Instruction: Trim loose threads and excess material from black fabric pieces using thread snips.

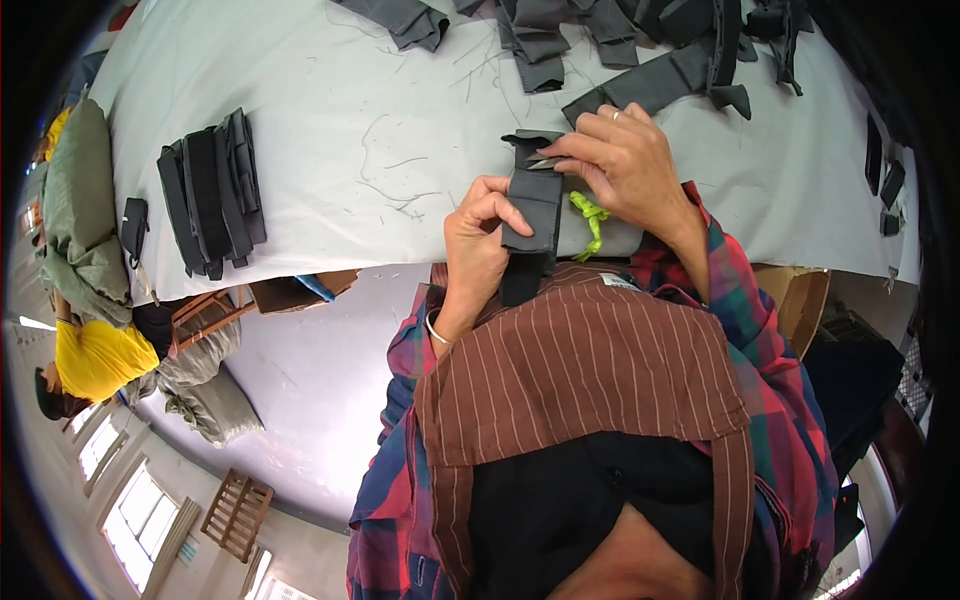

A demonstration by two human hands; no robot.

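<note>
My left hand (478, 232) grips a folded dark grey fabric strip (535, 200) near the table's front edge, thumb on top. The strip's far end stands up in a fold, and its near end hangs over the edge by my apron. At that far end, my right hand (622, 165) is closed on small thread snips (543, 161). Only their pointed metal blades show, touching or just over the fabric; the handles are hidden in my fingers. A knotted lime-green cord (590, 215) lies just under my right hand; whether it is tied to the snips I cannot tell.
A white-covered table (320, 130) carries loose thread ends (395, 190). Stacked dark strips (210, 195) lie at left, with more strips (650, 80) heaped along the far side. Beyond the left end are a stuffed grey sack (80, 180) and a person in yellow (105, 355).
</note>
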